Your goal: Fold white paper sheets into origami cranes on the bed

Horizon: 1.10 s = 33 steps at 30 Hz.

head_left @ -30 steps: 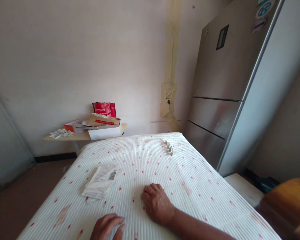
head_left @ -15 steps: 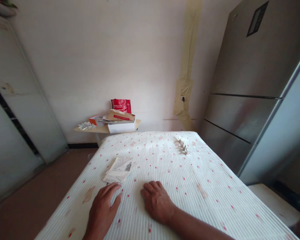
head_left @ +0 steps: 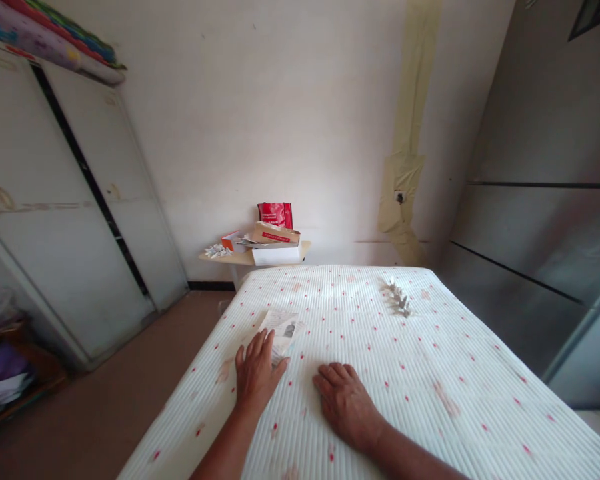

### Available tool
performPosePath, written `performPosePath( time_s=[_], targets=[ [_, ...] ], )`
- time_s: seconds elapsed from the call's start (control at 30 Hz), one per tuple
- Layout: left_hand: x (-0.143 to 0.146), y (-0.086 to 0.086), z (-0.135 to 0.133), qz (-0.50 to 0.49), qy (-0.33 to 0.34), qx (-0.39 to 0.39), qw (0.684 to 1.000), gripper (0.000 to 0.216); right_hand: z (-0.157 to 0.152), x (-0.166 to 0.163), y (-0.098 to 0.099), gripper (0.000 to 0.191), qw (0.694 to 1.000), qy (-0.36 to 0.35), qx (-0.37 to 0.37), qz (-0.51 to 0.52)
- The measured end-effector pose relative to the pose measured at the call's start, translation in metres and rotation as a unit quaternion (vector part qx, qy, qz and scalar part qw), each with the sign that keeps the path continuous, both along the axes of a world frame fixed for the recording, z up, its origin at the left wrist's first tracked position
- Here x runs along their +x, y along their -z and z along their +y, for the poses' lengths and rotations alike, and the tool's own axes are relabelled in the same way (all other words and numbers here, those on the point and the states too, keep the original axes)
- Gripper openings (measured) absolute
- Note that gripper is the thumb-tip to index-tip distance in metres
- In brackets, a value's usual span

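Note:
A table covered by a white ribbed cloth with red dots (head_left: 430, 347) fills the lower view. My left hand (head_left: 256, 373) lies flat and open, its fingertips resting on the near edge of a small stack of printed paper sheets (head_left: 284, 328). My right hand (head_left: 346, 402) rests palm down on the cloth a little to the right, fingers loosely curled and holding nothing. A small row of folded white paper pieces (head_left: 399, 297) sits further back on the cloth, well beyond both hands.
A small side table (head_left: 254, 256) against the far wall carries a white box, a red bag and loose papers. A steel refrigerator (head_left: 545, 200) stands at the right. White cabinet doors (head_left: 55, 220) line the left, with bare floor (head_left: 145, 373) between them and the table.
My left hand has slid forward from the near edge of the table onto the paper stack. The view has swung left. My right hand has stayed on the cloth.

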<state>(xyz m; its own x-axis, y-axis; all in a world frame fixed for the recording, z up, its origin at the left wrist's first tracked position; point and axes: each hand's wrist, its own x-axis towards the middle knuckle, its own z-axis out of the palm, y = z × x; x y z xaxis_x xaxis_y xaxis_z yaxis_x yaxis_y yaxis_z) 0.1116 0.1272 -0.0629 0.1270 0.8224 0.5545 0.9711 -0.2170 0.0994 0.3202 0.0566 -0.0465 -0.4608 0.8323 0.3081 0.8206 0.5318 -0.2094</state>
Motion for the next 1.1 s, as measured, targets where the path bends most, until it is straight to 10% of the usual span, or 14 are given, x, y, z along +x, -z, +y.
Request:
performPosePath(
  time_s=[0.63,1.1],
  targets=[
    [0.021,-0.020,0.011,0.007,-0.025,0.020,0.999,0.039,0.003,0.000,0.005,0.017,1.000,0.002,0.021,0.015],
    [0.026,-0.003,0.020,0.020,-0.022,-0.029,0.999,0.037,0.003,0.000,0.006,0.013,0.999,0.010,0.025,-0.023]
  ],
)
